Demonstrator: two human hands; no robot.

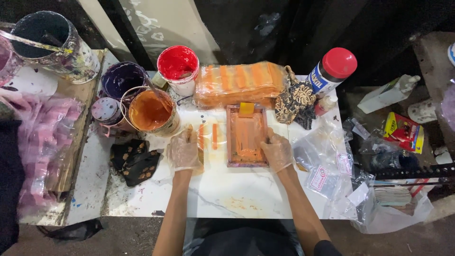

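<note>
2 gloved hands rest on the white bench (pixel 222 189); the left hand (pixel 184 150) lies flat and released, palm down, on a clear plastic bag (pixel 208 137) striped with orange, just beside the frame; the right hand (pixel 277 151) grasps the right edge of a small wooden-framed printing screen (pixel 246 136), smeared orange inside; a yellow squeegee (pixel 246 109) sits at the top edge of that screen; the screen lies flat near the middle of the bench, between the 2 hands. Behind it is a stack of orange-striped bags (pixel 237 83); to the left stand 3 open tubs, an orange paint tub (pixel 150 111) nearest the left hand, a purple tub (pixel 122 79) and a red tub (pixel 178 64) further back; a patterned dark cloth (pixel 135 163) lies left of the left hand; a bottle with a red cap (pixel 332 71) lies at the right rear, and loose clear bags (pixel 327 161) spread near the right hand.
</note>
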